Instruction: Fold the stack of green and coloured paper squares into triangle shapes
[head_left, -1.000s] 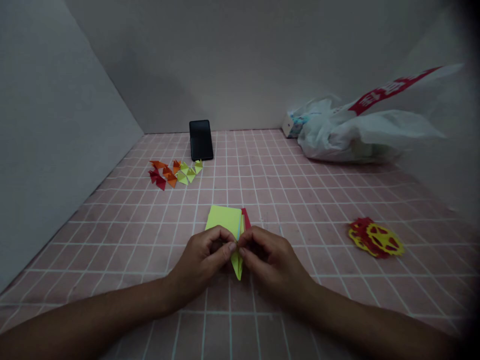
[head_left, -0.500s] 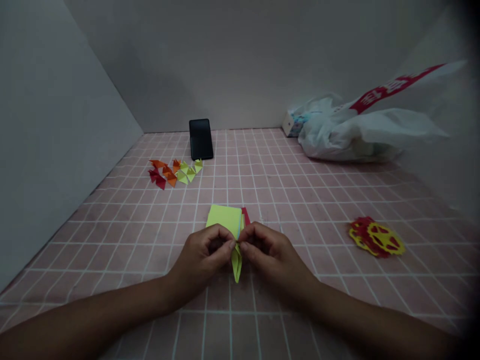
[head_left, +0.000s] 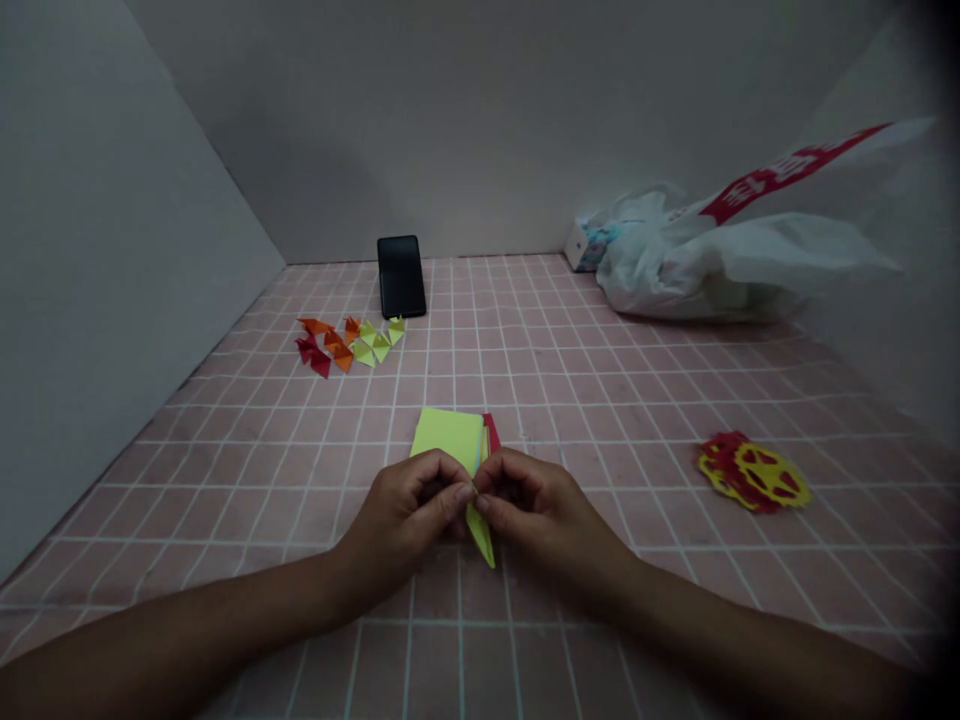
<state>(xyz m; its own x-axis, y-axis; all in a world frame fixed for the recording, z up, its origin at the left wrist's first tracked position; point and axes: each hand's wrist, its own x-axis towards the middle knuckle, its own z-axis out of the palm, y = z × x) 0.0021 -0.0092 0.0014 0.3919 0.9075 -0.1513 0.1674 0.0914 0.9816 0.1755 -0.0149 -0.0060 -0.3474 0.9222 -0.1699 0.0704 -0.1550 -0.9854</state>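
Note:
Between my hands is a small folded piece of yellow-green paper [head_left: 481,532], its narrow pointed end hanging down toward me. My left hand [head_left: 415,508] pinches its upper end between thumb and forefinger. From the other side my right hand [head_left: 536,510] pinches the same end, fingertips nearly touching those of the left. The pinched part is hidden by the fingers. Just behind the hands lies a stack of square yellow paper [head_left: 448,432], with a bit of red paper [head_left: 491,432] showing at its right edge.
Several small folded paper pieces in red, orange and yellow [head_left: 341,352] lie at the back left. Beyond them is a black phone [head_left: 401,277]. Red and yellow cut-out discs [head_left: 772,476] sit at the right. A white plastic bag [head_left: 690,275] and a box [head_left: 585,246] stand at the back right.
The free pointed end of the folded paper has swung to the right and turned, now showing more of one side. Both hands keep nearly the same place and stay pinched on it.

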